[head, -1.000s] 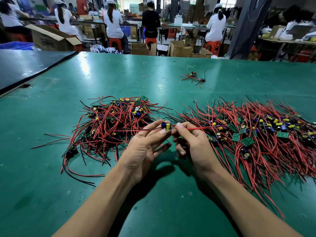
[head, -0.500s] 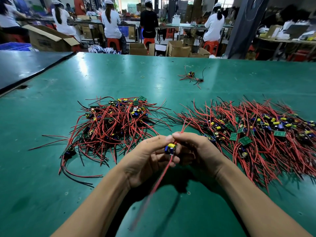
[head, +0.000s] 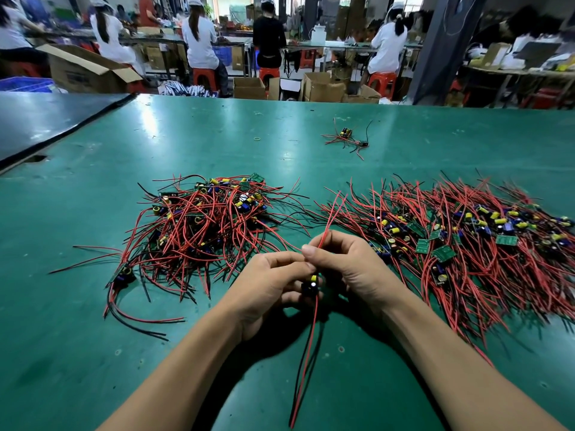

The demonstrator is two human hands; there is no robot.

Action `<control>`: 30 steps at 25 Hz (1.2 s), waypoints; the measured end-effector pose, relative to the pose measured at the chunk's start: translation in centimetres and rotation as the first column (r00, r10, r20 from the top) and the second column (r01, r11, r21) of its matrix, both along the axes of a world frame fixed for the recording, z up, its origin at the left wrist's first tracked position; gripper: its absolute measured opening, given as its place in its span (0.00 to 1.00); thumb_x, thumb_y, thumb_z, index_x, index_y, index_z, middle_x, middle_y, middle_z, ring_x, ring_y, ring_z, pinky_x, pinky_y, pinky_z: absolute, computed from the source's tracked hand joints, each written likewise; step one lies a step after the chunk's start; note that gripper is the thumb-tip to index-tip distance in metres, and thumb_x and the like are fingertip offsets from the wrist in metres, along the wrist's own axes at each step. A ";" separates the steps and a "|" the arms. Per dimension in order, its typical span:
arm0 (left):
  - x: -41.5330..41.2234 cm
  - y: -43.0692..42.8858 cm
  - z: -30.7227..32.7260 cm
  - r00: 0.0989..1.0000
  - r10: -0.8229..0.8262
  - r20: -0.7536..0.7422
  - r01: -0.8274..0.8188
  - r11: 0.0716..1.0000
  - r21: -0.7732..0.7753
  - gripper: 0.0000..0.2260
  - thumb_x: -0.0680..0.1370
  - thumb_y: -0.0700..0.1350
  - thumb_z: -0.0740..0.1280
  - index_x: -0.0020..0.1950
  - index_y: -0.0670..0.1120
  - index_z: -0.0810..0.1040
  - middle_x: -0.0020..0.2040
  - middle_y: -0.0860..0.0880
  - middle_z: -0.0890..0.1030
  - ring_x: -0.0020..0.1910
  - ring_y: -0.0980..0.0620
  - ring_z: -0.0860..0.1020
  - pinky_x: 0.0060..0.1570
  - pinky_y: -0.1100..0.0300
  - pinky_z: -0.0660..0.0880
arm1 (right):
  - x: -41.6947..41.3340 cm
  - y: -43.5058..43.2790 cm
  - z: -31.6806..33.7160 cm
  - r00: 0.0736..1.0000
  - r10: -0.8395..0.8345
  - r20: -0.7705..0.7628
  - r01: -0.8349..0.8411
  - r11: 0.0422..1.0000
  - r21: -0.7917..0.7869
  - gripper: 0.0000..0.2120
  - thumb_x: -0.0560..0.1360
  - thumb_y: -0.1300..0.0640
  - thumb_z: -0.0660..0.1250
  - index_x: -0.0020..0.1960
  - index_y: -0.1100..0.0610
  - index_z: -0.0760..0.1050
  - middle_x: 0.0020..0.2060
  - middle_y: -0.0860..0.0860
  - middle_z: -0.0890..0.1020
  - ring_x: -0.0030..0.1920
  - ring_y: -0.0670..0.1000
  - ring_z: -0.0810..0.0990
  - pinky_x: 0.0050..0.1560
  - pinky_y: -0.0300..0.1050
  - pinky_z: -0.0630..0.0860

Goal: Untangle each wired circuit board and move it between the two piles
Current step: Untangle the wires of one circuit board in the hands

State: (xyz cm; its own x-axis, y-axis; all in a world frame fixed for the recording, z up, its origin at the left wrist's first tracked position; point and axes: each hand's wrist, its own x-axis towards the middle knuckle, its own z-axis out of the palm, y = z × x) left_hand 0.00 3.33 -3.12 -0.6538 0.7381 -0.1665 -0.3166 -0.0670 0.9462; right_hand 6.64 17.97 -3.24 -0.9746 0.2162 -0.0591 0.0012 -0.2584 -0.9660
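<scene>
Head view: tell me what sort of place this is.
Probably an electronics assembly workshop: two piles of wired circuit boards lie on a green worktable, capped workers sit on red stools behind, and cardboard boxes stand on the floor.

Green table [head: 217, 135] — glossy, scuffed. On it: left pile [head: 199, 225], tangled boards with red and black wires; right pile [head: 466, 237], larger, wires lying straighter, just beside it. Far side, well apart — stray bundle [head: 347, 138]; small ring [head: 257, 139] to its left.
</scene>
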 end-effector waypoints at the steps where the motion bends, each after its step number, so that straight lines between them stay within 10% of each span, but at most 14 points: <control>1: 0.1 0.0 0.0 1.000 -0.006 0.003 0.006 1.000 0.002 0.07 0.76 0.36 0.68 0.40 0.43 0.84 0.40 0.40 0.82 0.32 0.49 0.81 0.31 0.62 0.77 | 0.0 0.0 0.1 1.000 0.014 0.014 -0.014 1.000 -0.008 0.12 0.64 0.51 0.81 0.41 0.52 0.81 0.34 0.51 0.81 0.32 0.47 0.77 0.33 0.40 0.76; 7: 0.2 -0.1 0.1 0.997 -0.074 0.005 0.074 0.997 -0.011 0.05 0.77 0.39 0.67 0.43 0.42 0.82 0.36 0.43 0.81 0.31 0.48 0.79 0.37 0.55 0.71 | 0.1 0.2 -0.1 0.977 0.188 0.097 -0.190 0.982 0.014 0.19 0.72 0.43 0.74 0.58 0.53 0.84 0.47 0.59 0.81 0.39 0.53 0.74 0.37 0.44 0.76; 12: 0.3 -0.1 0.2 0.998 -0.064 -0.025 0.064 0.998 -0.028 0.04 0.78 0.37 0.66 0.46 0.39 0.79 0.34 0.43 0.80 0.30 0.50 0.77 0.37 0.59 0.73 | 0.0 0.5 -0.3 0.998 0.039 0.045 -0.046 0.984 0.172 0.17 0.74 0.42 0.72 0.49 0.57 0.86 0.44 0.56 0.86 0.36 0.47 0.82 0.35 0.38 0.78; 16: 0.6 0.0 0.4 0.994 -0.080 -0.076 0.075 0.996 -0.055 0.04 0.78 0.37 0.67 0.43 0.39 0.79 0.33 0.43 0.81 0.28 0.51 0.77 0.34 0.60 0.72 | -0.3 1.5 0.0 0.992 -0.127 -0.002 0.106 0.822 0.560 0.16 0.76 0.41 0.67 0.36 0.48 0.85 0.44 0.44 0.87 0.44 0.37 0.82 0.48 0.33 0.70; 21: 0.8 0.2 0.4 0.990 -0.076 -0.122 0.064 0.992 -0.106 0.06 0.77 0.37 0.67 0.41 0.41 0.79 0.32 0.44 0.81 0.26 0.51 0.77 0.27 0.68 0.71 | -0.7 2.5 -0.6 0.938 -0.327 -0.113 0.307 0.637 0.707 0.18 0.79 0.42 0.66 0.42 0.53 0.87 0.28 0.40 0.80 0.30 0.38 0.75 0.36 0.33 0.67; 26: 1.1 0.5 0.3 0.993 0.007 -0.117 -0.022 0.992 -0.121 0.08 0.77 0.40 0.68 0.38 0.43 0.82 0.31 0.43 0.80 0.24 0.49 0.77 0.25 0.65 0.71 | -1.0 1.6 -0.6 0.965 -0.247 0.083 0.215 0.936 0.280 0.23 0.79 0.39 0.64 0.42 0.57 0.85 0.25 0.47 0.69 0.22 0.45 0.64 0.24 0.37 0.60; 30: 1.1 0.7 0.1 0.992 0.038 -0.117 -0.051 0.992 -0.112 0.08 0.78 0.40 0.68 0.41 0.40 0.83 0.30 0.43 0.79 0.25 0.48 0.76 0.29 0.59 0.74 | -0.6 0.6 -0.6 0.993 -0.015 0.118 0.002 0.994 0.110 0.19 0.73 0.42 0.72 0.47 0.59 0.85 0.30 0.54 0.76 0.26 0.50 0.71 0.27 0.38 0.68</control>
